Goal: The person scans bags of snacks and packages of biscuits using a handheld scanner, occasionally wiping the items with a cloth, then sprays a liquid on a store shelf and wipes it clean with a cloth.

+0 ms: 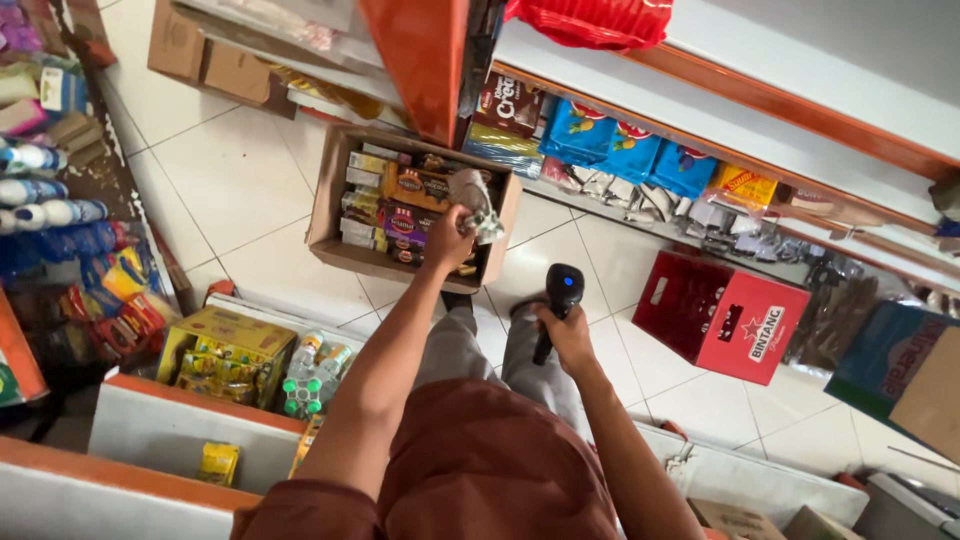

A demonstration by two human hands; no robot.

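I'm seeing left hand (447, 238) gripping a silvery sachet strip (474, 200) over the open cardboard box (330, 205) on the floor, right hand (566, 335) clutching a black barcode scanner (560, 300), red crate (718, 315) sitting nearby.

A small shop, seen from above. White tile floor (240, 170) with narrow aisles. Long shelves (760, 110) with orange trim, packed with blue snack bags (620, 150) and yellow packets (742, 186). More bottles (45, 212) and bright bags on the rack at the left. An open cardboard box (330, 200) on the floor, full of small packets for sale. A red plastic crate (715, 315) beside it. A black barcode scanner (560, 300) held in the right hand (568, 338), like in a store.
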